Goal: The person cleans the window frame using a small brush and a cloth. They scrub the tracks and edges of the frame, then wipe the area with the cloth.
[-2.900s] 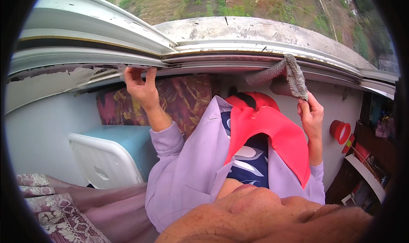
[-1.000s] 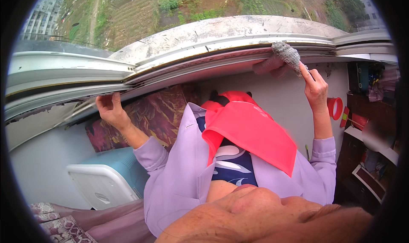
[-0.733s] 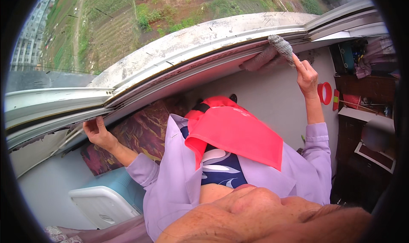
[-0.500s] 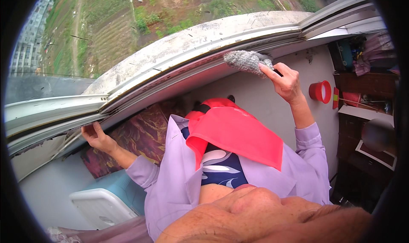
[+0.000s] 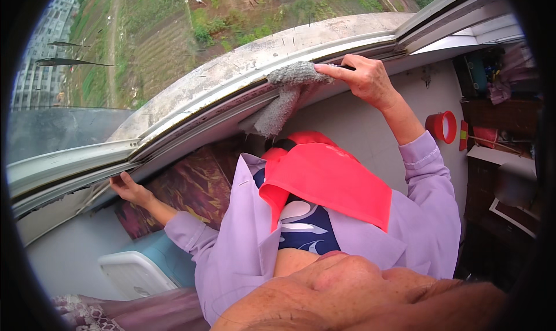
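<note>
My right hand [image 5: 370,82] is closed round the dark handle of a grey fuzzy duster [image 5: 292,73], its index finger stretched along the handle. One part of the duster lies across the window track [image 5: 231,93]; another part hangs down on the room side, above my lap. My left hand [image 5: 132,191] rests against the underside of the white window frame [image 5: 75,154] at the left, thumb raised and fingers loosely apart. Its fingertips are partly hidden at the frame's edge. I wear a light purple jacket [image 5: 229,255] and a red apron [image 5: 327,177].
Beyond the window a pale ledge [image 5: 191,99] borders a field far below. A red bucket [image 5: 441,127] stands right, near dark shelves [image 5: 498,113] holding assorted items. At lower left are a blue box with a white lid [image 5: 136,273], a patterned panel [image 5: 185,189] and a purple curtain [image 5: 133,305].
My right hand has moved left and up with the duster, which now reaches over the track, with a part hanging down. My left hand has stayed nearly in place.
</note>
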### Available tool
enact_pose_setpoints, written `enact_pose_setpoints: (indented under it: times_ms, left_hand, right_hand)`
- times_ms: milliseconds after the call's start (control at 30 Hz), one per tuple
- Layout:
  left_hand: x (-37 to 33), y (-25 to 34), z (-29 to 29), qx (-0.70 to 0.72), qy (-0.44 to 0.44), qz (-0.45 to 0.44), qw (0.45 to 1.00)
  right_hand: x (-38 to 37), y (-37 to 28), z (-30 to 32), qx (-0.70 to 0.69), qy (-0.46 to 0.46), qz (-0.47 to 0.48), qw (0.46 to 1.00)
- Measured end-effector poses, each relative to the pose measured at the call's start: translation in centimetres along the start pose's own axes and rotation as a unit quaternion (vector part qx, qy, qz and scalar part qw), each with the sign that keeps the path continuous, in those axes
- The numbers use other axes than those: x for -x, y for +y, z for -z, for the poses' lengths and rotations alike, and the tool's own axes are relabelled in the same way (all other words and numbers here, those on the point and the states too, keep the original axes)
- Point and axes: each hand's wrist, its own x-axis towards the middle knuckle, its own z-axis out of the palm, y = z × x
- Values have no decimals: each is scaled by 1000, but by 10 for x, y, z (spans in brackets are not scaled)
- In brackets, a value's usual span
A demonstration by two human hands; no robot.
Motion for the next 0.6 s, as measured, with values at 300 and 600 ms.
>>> enact_pose_setpoints:
  times_ms: [300, 600]
  left_hand:
    - [-10, -11, 0, -34, 24, 11, 999]
    - [-17, -19, 8, -62, 24, 24, 997]
  right_hand:
    - [102, 117, 59, -22, 0, -152, 988]
    - [145, 120, 79, 119, 48, -232, 964]
